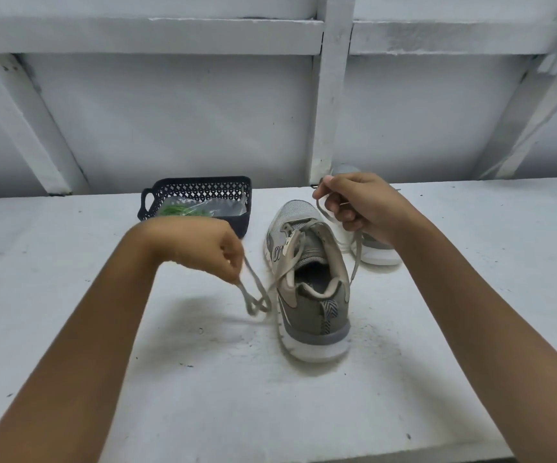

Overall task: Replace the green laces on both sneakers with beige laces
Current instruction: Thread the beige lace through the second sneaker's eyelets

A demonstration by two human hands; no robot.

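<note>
One sneaker (pixel 304 255) points toe-away, its beige lace (pixel 289 259) spread sideways.

A scuffed white painted bench (pixel 70 295) carries a dark perforated plastic basket (pixel 200 188), a grey mesh sneaker (pixel 314 315) and, beyond it, a second grey sneaker (pixel 379 256).

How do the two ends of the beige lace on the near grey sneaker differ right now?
The left end of the flat beige lace, pinched by the left hand, sags in a slack loop low beside the grey mesh sneaker. The right end, gripped by the right hand, is held higher and runs nearly straight. Both belong to that sneaker's lace.
</note>
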